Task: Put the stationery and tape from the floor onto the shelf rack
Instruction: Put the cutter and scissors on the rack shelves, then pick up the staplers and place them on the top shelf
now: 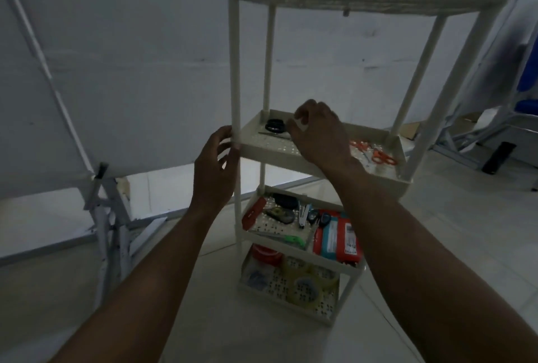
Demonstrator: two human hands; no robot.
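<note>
A cream four-tier shelf rack [234, 71] stands on the floor in front of me. My left hand [217, 167] touches its front left post at the second tier, fingers loosely bent around the post. My right hand [318, 132] hovers over the second tier, fingers curled, pinching a small pale item that I cannot identify. Beside it on that tier lie a black tape roll [274, 125] and orange scissors [375, 153]. The third tier holds a red cutter [254, 212], a tape measure [281, 214] and a red-blue packet [339, 239]. Tape rolls [305, 287] lie on the bottom tier.
A white folded frame [109, 217] leans at the left against the wall. A metal frame and a black object [498, 157] stand at the right. The tiled floor [203, 319] spreads in front of the rack.
</note>
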